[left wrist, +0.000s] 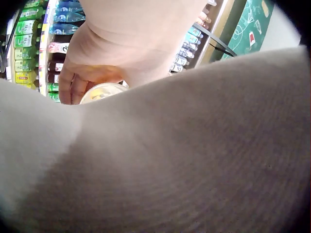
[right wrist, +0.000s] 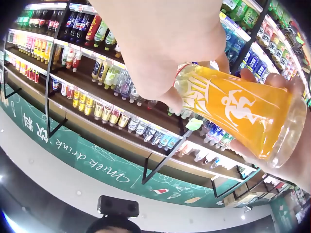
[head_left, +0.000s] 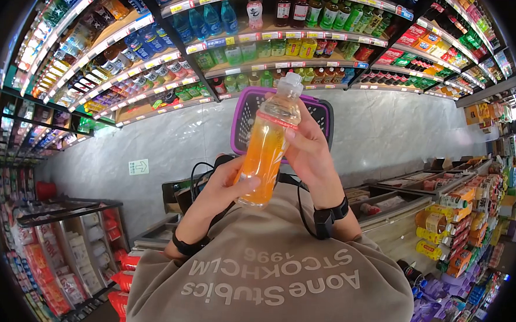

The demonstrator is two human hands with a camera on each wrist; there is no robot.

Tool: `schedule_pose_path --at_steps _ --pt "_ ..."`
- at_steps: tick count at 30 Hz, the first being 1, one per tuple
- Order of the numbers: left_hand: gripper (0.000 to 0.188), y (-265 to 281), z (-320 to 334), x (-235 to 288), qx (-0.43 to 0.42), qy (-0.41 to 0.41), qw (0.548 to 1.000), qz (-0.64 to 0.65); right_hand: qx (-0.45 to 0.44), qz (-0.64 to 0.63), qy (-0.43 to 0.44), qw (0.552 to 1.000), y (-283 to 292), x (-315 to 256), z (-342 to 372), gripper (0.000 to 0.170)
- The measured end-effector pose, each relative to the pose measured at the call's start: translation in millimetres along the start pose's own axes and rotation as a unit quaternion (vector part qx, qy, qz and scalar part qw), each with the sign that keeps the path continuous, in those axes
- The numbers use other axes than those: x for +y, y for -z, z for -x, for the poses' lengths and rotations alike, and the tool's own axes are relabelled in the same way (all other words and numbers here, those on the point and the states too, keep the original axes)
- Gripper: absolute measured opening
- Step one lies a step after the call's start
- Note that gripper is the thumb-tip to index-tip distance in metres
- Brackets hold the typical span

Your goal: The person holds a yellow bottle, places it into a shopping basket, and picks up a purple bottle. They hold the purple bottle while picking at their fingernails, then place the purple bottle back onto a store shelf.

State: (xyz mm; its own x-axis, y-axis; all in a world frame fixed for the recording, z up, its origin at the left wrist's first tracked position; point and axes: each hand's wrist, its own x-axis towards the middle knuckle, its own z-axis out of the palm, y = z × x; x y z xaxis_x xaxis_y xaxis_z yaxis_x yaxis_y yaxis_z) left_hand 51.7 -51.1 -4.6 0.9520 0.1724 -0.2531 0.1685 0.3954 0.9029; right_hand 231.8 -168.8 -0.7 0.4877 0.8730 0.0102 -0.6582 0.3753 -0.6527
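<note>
A clear plastic bottle of orange drink, with a pale cap and a red band below its neck, is held tilted in front of the chest. My left hand grips its lower end, thumb across the front. Higher up, my right hand holds the side near the shoulder, thumb at the red band. White lettering and a figure show on the bottle in the right wrist view, where the right hand covers its top. Only the base of the bottle appears beside the left hand in the left wrist view.
Behind the bottle, a purple-rimmed shopping basket stands on the grey floor. Drink shelves curve across the far side. Freezer cases stand at the lower left, a low chest and more bottles at the right.
</note>
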Motion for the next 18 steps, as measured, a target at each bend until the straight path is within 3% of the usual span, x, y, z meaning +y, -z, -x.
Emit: schedule_pose_path --at_steps 4,7,11,14,16,18 --pt "0.060 7.4 -1.0 -7.1 0.023 -0.008 1.000 -0.006 -0.002 0.059 0.018 0.998 0.4 5.2 1.5 0.080" --pt "0.070 14.9 -0.9 -9.2 -0.017 -0.008 0.991 0.133 -0.017 0.107 0.042 0.993 -1.4 2.5 0.3 0.082" --pt "0.076 3.6 -0.8 0.8 0.013 -0.044 0.991 0.126 -0.052 0.177 0.060 0.981 6.4 1.1 -6.3 0.082" --pt "0.077 -0.3 3.8 2.0 0.066 -0.095 0.993 0.035 -0.095 0.156 0.033 0.983 -10.7 -11.2 -3.8 0.084" --pt "0.079 2.6 -0.8 2.2 0.096 -0.140 0.985 -0.036 -0.068 0.102 0.023 0.992 -18.5 -11.4 0.4 0.081" --pt "0.077 -13.9 -8.6 10.8 0.155 -0.206 0.966 0.010 -0.049 0.019 0.018 0.998 -18.8 -12.8 1.4 0.079"
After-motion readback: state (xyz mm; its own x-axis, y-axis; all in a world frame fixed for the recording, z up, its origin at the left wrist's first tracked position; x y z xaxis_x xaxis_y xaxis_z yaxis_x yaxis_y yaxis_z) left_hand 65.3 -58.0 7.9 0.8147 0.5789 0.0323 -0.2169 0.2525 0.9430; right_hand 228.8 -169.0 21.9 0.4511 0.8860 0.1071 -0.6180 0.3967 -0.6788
